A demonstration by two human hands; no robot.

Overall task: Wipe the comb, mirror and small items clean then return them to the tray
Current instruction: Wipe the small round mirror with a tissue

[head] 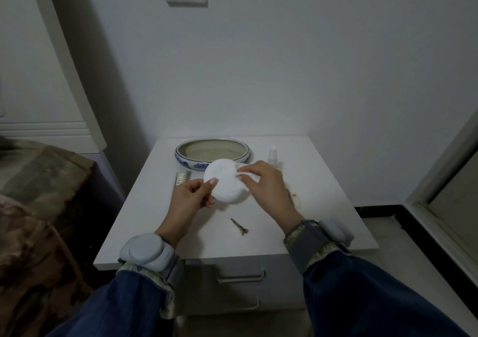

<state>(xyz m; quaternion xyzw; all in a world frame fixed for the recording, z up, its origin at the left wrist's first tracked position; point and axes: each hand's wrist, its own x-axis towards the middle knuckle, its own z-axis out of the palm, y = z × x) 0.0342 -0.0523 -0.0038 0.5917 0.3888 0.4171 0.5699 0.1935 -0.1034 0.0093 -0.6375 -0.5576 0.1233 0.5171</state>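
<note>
My left hand (192, 194) pinches the left edge of a round white compact mirror (224, 183), held above the white table. My right hand (266, 185) holds a white cloth (248, 175) pressed against the mirror's right side. A pale comb (181, 178) lies flat just left of the mirror, partly behind my left hand. A metal hair clip (240, 226) lies on the table below my hands. The blue-and-white ceramic tray (243, 155) stands at the back with nothing visible inside. A small white dropper bottle (273, 156) stands upright right of the tray.
The white bedside table (323, 207) stands against the wall, with drawers below its front edge. A bed with a patterned blanket (38, 207) lies close on the left. A faint reddish mark (294, 197) shows on the tabletop beside my right wrist.
</note>
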